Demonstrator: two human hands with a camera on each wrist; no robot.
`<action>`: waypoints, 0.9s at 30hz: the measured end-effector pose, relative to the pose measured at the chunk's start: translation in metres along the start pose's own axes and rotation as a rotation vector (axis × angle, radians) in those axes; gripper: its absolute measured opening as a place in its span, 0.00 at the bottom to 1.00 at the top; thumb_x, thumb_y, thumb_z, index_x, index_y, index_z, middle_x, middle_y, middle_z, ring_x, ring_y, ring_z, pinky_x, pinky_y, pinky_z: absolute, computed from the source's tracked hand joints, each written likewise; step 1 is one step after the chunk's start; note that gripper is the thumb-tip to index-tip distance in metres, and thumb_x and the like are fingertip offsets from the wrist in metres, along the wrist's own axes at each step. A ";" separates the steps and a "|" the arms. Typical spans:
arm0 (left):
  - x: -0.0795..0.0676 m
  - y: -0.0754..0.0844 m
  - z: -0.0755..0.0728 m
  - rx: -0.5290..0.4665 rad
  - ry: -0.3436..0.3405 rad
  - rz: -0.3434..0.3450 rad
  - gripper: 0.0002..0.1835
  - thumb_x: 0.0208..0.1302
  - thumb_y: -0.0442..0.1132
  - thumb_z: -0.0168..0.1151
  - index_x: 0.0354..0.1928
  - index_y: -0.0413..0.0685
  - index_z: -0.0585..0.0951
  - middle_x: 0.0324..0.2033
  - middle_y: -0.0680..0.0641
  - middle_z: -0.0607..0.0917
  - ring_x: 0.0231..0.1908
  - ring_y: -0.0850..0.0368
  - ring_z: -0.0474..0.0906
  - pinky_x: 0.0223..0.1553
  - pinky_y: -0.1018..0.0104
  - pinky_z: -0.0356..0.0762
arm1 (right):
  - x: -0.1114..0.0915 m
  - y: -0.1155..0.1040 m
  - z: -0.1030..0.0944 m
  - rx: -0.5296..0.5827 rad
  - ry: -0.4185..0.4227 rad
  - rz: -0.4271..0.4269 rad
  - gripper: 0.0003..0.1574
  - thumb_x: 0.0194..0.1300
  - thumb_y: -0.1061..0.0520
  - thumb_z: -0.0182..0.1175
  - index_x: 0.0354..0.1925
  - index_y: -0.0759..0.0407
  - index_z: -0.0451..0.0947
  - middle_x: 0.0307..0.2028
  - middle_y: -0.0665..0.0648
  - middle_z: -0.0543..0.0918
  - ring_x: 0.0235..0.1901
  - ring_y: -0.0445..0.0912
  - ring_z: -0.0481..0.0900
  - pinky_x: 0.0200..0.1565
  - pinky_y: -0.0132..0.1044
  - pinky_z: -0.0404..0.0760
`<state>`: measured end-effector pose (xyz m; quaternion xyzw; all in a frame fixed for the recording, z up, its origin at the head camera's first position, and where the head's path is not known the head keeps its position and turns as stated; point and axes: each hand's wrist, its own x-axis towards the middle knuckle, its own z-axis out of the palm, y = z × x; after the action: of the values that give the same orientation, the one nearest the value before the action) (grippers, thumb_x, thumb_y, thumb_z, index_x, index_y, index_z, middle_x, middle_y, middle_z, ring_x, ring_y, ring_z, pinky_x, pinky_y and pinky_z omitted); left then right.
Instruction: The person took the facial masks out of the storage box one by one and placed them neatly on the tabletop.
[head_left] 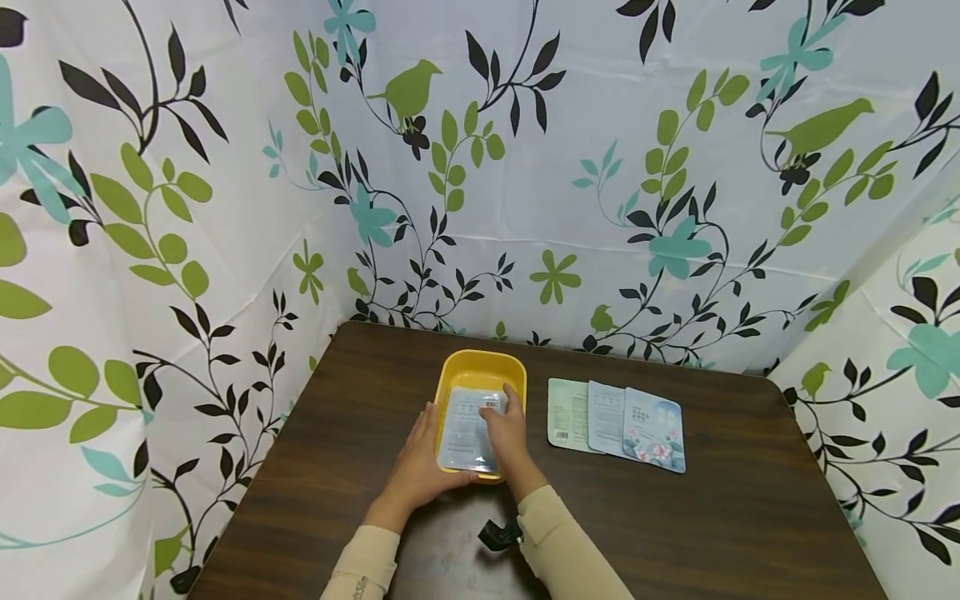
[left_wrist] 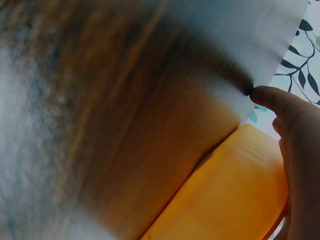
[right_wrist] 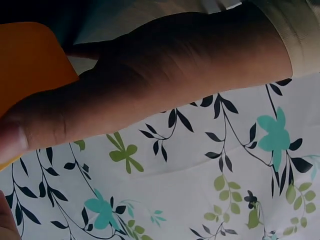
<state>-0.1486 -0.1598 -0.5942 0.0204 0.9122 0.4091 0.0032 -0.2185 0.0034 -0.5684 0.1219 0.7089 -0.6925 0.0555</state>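
Silver packet [head_left: 461, 437], printed side up, lies over the yellow tray [head_left: 478, 368] and within its rim for the most part; whether it rests on the bottom, I cannot tell. Nearest are two beige sleeves [head_left: 566, 537] and a small black object [head_left: 497, 535] beside the right cuff. The left hand [head_left: 420, 468] is against the tray's left side, its fingers spread, with the thumb stretched along the near edge. The right hand [head_left: 510, 437] is at the tray's right side, thumb over the packet and a finger reaching past it (whether they pinch the packet's edge, I cannot tell). To the right, on the brown worktop [head_left: 735, 500], three other packets [head_left: 651, 427] overlap in a fan: green, pale blue, then blue with pink flowers. Behind everything hangs a white cloth [head_left: 525, 225] with leaves, flowers and green birds
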 end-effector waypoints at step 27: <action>0.000 0.002 0.001 0.010 0.004 0.010 0.76 0.39 0.68 0.81 0.83 0.47 0.44 0.83 0.42 0.46 0.81 0.40 0.44 0.75 0.35 0.56 | -0.003 0.002 -0.008 0.122 -0.223 -0.174 0.41 0.58 0.74 0.65 0.70 0.67 0.71 0.65 0.72 0.77 0.61 0.64 0.78 0.49 0.33 0.82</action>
<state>-0.1486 -0.1574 -0.5931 0.0240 0.9141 0.4048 -0.0007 -0.2146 0.0112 -0.5692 -0.0144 0.6630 -0.7456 0.0662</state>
